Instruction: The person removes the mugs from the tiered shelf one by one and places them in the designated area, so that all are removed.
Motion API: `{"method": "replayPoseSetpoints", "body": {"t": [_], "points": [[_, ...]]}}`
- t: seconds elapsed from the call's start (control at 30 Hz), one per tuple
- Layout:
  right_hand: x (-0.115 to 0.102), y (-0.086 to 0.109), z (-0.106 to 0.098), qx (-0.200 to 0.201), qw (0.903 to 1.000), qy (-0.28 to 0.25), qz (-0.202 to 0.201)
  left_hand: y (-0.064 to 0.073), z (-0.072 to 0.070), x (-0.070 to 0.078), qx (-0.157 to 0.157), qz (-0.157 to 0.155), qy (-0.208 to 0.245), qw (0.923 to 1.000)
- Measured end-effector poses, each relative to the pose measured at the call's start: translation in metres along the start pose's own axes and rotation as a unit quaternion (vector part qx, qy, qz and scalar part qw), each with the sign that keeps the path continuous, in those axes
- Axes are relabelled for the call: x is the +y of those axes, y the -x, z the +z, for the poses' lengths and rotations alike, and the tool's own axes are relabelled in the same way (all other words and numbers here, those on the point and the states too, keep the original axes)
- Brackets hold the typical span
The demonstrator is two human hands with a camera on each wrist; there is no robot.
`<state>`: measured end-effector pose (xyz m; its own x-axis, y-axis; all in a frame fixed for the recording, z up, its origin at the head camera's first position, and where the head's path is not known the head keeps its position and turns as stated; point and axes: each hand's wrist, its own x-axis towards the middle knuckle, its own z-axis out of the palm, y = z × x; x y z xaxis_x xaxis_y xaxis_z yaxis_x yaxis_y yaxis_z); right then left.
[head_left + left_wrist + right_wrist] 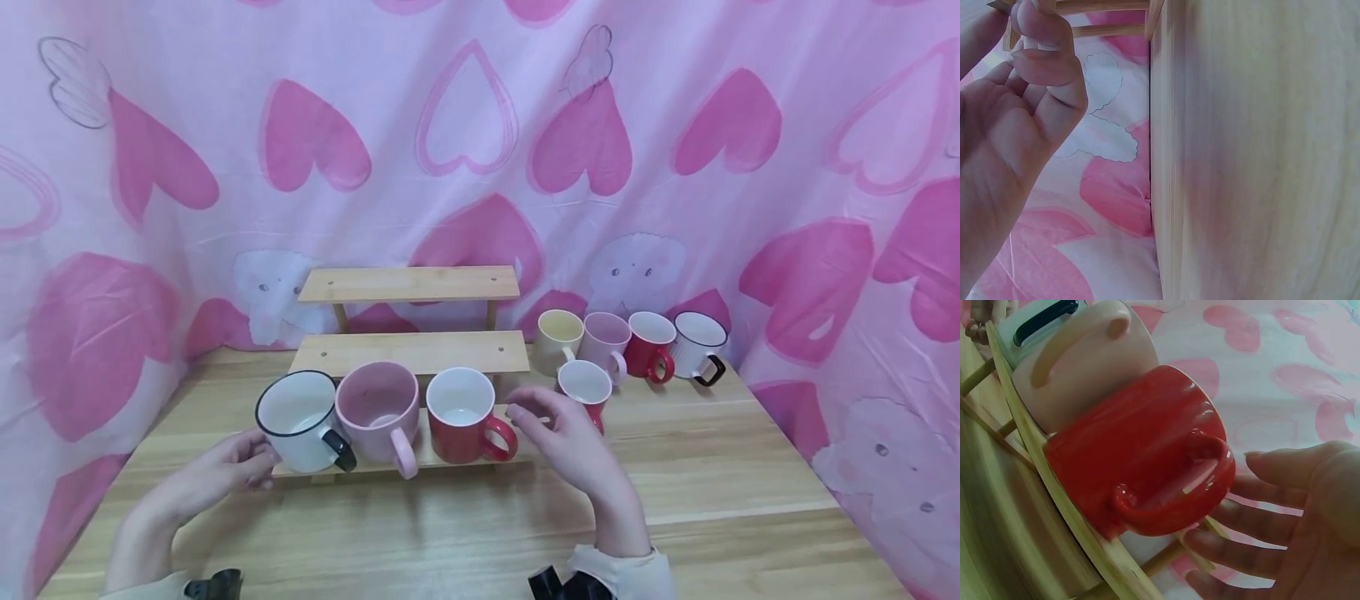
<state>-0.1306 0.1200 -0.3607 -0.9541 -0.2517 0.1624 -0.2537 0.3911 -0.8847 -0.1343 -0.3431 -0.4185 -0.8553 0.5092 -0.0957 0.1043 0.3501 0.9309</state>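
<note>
At the left end of a tiered wooden rack (408, 354), my left hand (217, 475) has its fingers curled; in the left wrist view thumb and fingertips pinch a wooden corner (999, 6) of it. The lowest board bears a white mug with a black rim (300, 425), a pink mug (377, 412) and a red mug (459, 433) with a white inside. Their handles point to the right or front. My right hand (566, 437) is beside the red mug's handle, fingers spread and apart from it, holding nothing, as the right wrist view (1272, 519) shows.
Right of the rack stand a cream mug (558, 337), a pink mug (604, 342), a red mug (649, 342) and a black-rimmed white mug (697, 346). Another red mug (585, 383) is partly behind my right hand. A heart-patterned curtain (480, 167) hangs behind the wooden table (712, 500).
</note>
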Motion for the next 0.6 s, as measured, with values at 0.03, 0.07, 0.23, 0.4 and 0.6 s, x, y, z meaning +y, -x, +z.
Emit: {"method": "replayPoseSetpoints", "body": {"t": [0.03,0.07,0.23,0.4,0.6], "points": [[0.000,-0.001,0.001,-0.007,0.9999,0.010,-0.003,0.000,0.000,0.000,-0.001,-0.001,0.001,1.0000],[0.000,-0.001,0.002,-0.014,0.9998,0.016,-0.003,-0.001,0.000,0.000,-0.002,0.001,0.001,1.0000],[-0.004,-0.003,0.005,-0.038,0.9991,0.014,0.011,-0.003,-0.002,0.003,-0.002,0.005,0.000,1.0000],[-0.005,-0.004,0.008,-0.059,0.9981,0.011,0.014,-0.004,-0.004,0.003,-0.003,-0.002,0.000,1.0000],[0.005,-0.006,0.010,-0.107,0.9938,-0.026,0.017,-0.003,-0.002,0.002,0.003,-0.009,-0.008,0.9999]]}}
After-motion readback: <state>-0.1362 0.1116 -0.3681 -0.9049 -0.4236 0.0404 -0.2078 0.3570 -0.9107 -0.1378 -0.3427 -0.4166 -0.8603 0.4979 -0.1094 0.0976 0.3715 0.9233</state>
